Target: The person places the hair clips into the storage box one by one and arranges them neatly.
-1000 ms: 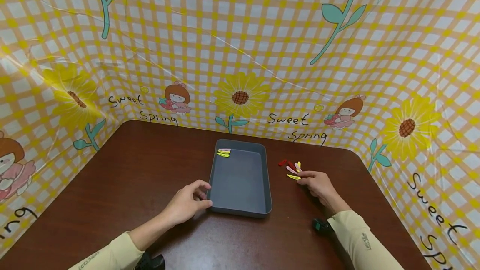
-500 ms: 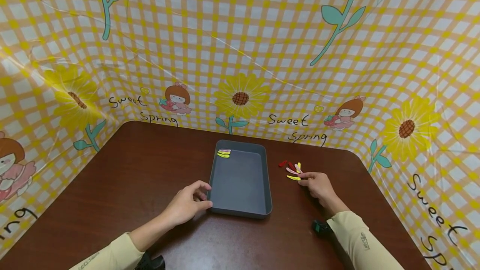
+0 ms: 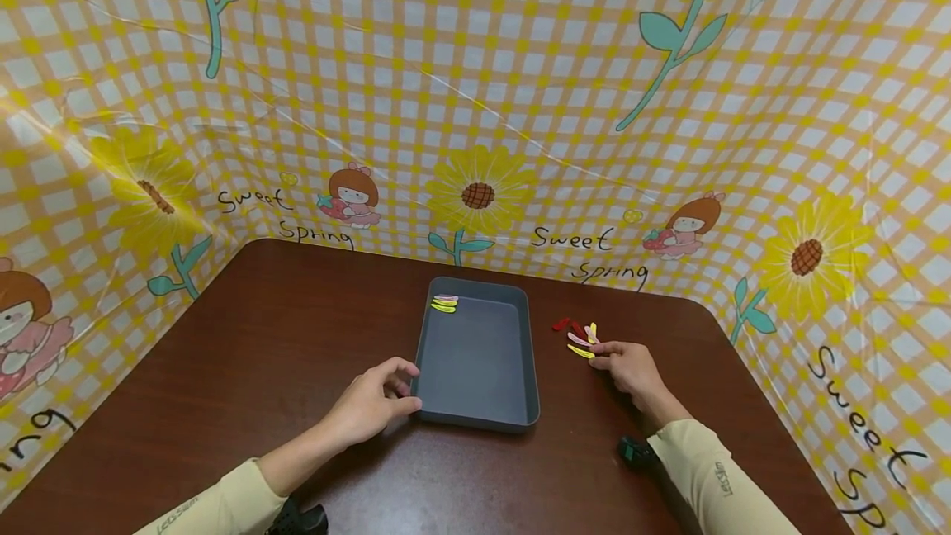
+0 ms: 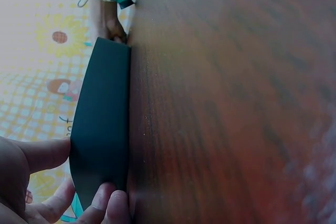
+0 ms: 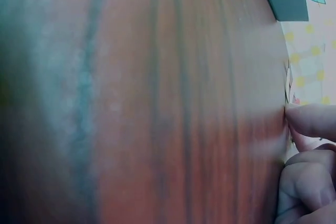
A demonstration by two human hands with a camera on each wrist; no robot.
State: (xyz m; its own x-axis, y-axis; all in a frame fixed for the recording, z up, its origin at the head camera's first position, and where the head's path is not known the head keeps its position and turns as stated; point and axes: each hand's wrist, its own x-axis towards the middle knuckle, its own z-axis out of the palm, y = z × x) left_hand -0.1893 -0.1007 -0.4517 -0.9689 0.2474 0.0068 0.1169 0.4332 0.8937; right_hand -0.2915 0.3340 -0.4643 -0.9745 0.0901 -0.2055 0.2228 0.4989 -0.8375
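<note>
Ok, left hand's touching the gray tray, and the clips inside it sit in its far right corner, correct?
The corner is wrong: the head view shows the clips in the far left corner of the gray tray. The left hand is indeed touching it.

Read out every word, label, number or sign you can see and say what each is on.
"Sweet Spring": on the patterned cloth, twice along the back.
"Sweet", then a cut-off "Sp": on the cloth's right side.
"ng", its start cut off: on the cloth's left side.
Small print on the left sleeve and right sleeve: seems to begin "Lets"; the rest is too blurred to read.
Left wrist view: cloth lettering, unreadable fragments.
</note>
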